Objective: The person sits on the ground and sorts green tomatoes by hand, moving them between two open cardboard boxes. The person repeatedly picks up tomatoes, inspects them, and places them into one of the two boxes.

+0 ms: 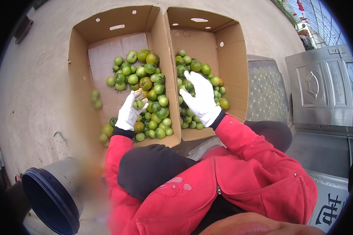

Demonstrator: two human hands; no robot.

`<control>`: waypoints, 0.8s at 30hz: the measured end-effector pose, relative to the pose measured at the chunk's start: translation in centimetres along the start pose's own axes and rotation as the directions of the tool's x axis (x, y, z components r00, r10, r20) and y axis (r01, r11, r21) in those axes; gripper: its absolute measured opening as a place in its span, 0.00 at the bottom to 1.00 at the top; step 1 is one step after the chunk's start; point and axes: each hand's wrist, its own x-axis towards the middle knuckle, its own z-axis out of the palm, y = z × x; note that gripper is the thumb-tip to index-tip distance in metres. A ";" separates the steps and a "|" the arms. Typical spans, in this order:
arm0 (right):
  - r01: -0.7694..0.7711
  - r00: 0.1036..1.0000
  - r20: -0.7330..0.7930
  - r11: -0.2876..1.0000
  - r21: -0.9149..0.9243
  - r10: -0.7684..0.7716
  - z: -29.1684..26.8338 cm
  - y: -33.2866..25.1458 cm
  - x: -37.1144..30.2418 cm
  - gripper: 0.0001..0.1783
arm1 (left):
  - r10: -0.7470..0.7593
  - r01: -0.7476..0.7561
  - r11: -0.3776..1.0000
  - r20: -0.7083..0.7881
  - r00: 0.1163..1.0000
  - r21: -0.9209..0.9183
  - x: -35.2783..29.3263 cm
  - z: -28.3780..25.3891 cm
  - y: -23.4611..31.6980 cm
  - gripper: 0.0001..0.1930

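Note:
Two open cardboard boxes stand side by side, the left box and the right box, both with green tomatoes inside. My left hand, in a white glove, is over the left box with its fingers curled round a small green tomato. Around and beyond it lies a heap of tomatoes, mostly green, a few turning orange. My right hand, also gloved in white, hovers over the tomatoes of the right box. Its thumb and fingers are spread, and I see nothing held between them.
A dark-rimmed bucket lies tilted at lower left. Right of the boxes is a patterned panel, with an ornate grey metal door beyond it. Pale concrete floor stretches along the left. A blur hides part of the left box.

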 end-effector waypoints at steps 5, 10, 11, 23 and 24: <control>0.262 0.956 0.122 0.963 0.069 -0.268 2.5 -4.0 0.3 0.29 | 0.038 -0.029 0.997 0.133 0.990 -0.071 -0.9 0.1 0.3 0.31; 0.229 0.849 0.466 0.968 0.099 -0.249 5.4 -6.1 1.2 0.32 | 0.048 -0.020 0.996 0.350 0.936 -0.083 -0.7 -0.4 -0.3 0.31; 0.215 0.798 0.561 0.974 0.074 -0.219 5.5 -6.1 1.1 0.33 | 0.031 -0.007 0.998 0.384 0.923 -0.065 -0.8 -0.4 -0.5 0.31; 0.284 0.812 0.480 0.943 0.172 -0.332 4.9 -5.6 1.0 0.28 | 0.294 -0.235 0.913 -0.141 0.945 0.335 0.9 -1.9 -0.9 0.27; 0.267 0.851 0.382 0.923 0.278 -0.361 4.6 -5.2 1.0 0.29 | 0.467 -0.208 0.639 -0.160 0.869 0.741 1.0 -2.5 -0.8 0.28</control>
